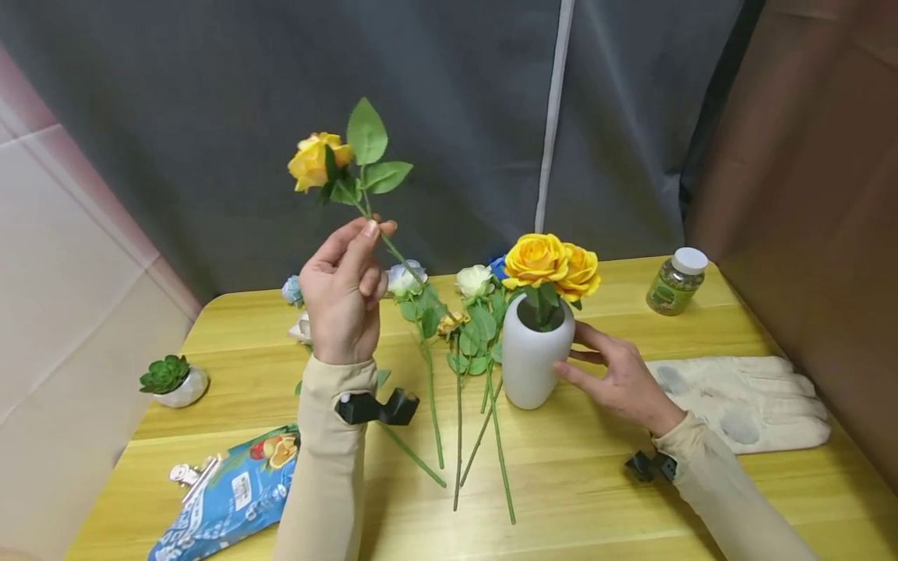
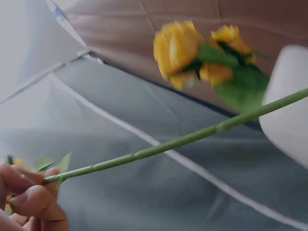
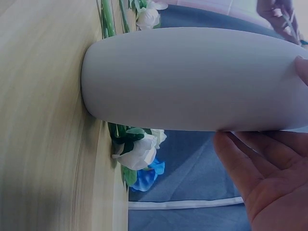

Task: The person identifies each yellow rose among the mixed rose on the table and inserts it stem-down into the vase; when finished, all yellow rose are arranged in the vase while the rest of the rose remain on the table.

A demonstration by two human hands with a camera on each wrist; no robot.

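Observation:
Up in front of the dark curtain, my left hand (image 1: 347, 288) pinches the stem of a yellow rose (image 1: 319, 161) between thumb and fingers. Its green stem (image 2: 178, 142) slants down toward the white vase (image 1: 529, 366). That vase stands upright on the table with yellow roses (image 1: 536, 261) in its mouth. My right hand (image 1: 617, 378) holds the vase from the right, thumb on the near side and fingers round the far side. In the right wrist view those fingers (image 3: 260, 163) lie along the vase wall.
Several loose flowers, one a white rose (image 1: 474, 280), lie left of the vase, stems toward me. Further left are a potted succulent (image 1: 178, 382) and a blue clipped bag (image 1: 242, 491). A white-lidded jar (image 1: 677, 282) and a work glove (image 1: 751, 401) are on the right.

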